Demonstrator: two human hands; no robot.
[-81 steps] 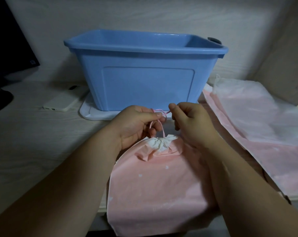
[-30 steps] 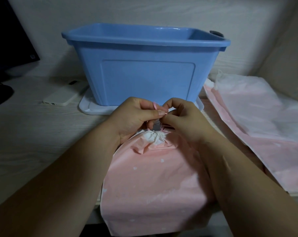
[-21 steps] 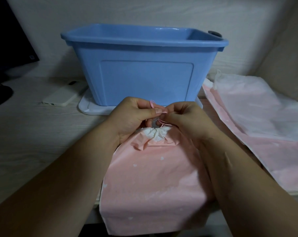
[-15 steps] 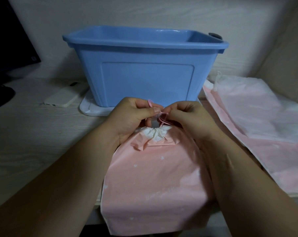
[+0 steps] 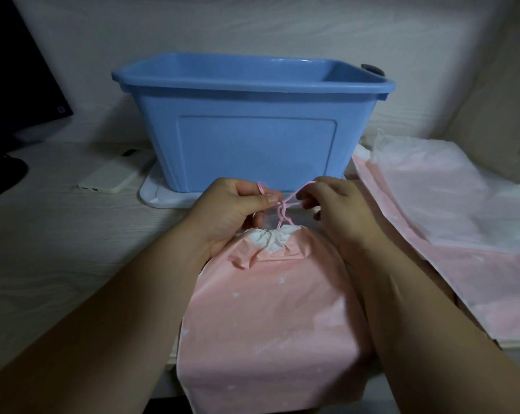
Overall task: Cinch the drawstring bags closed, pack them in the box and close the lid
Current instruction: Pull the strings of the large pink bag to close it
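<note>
Fingers (image 5: 269,200) of the left hand (image 5: 232,213) and the right hand (image 5: 339,213) are each clamped on a loop of the pink drawstring (image 5: 282,215), and the cords cross between them. At twelve o'clock the open blue storage box (image 5: 252,138) stands on its white lid (image 5: 152,194). The pink drawstring bag (image 5: 267,309) lies on the tabletop (image 5: 43,249) at six, its neck gathered tight. More flat bags (image 5: 447,210) lie at three, not yet cinched. Tying off this bag seems nearly done, though the knot is too small to read. Next, draw the loops apart firmly, then lift the bag over the box's rim.
</note>
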